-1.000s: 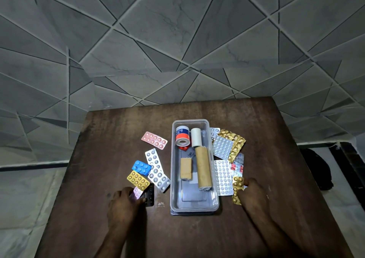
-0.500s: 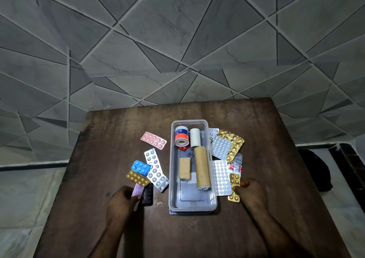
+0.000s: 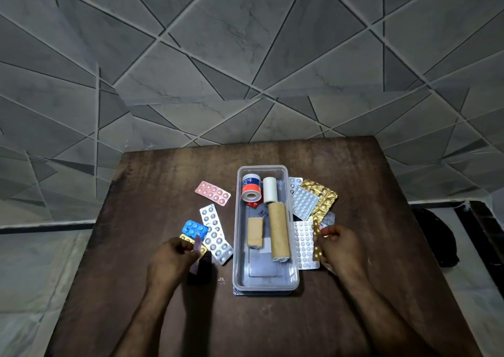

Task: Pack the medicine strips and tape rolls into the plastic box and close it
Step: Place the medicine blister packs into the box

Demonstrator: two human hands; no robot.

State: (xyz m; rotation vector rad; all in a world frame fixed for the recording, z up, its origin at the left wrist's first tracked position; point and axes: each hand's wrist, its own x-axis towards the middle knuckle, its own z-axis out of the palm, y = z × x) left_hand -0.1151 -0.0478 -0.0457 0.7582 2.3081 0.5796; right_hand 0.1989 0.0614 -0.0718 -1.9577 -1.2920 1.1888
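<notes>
The clear plastic box (image 3: 294,277) lies open mid-table. It holds an orange-and-white tape roll (image 3: 250,188), a white tape roll (image 3: 270,190), a long brown roll (image 3: 278,233) and a short brown roll (image 3: 255,232). My left hand (image 3: 170,258) pinches a pink strip (image 3: 197,246) tilted on edge, left of the box. My right hand (image 3: 339,247) holds a gold strip (image 3: 316,240) upright, just right of the box. Blue (image 3: 194,228), silver (image 3: 215,234) and pink (image 3: 213,193) strips lie on the left. Silver (image 3: 304,244) and gold (image 3: 321,197) strips lie on the right.
The brown wooden table (image 3: 163,182) stands against a grey tiled wall. A dark strip (image 3: 201,272) lies in shadow under my left hand. A black bag (image 3: 436,236) sits on the floor beyond the table's right edge.
Both hands have lifted their strips off the table: the left raised the pink strip on edge, the right stood the gold strip upright beside the box.
</notes>
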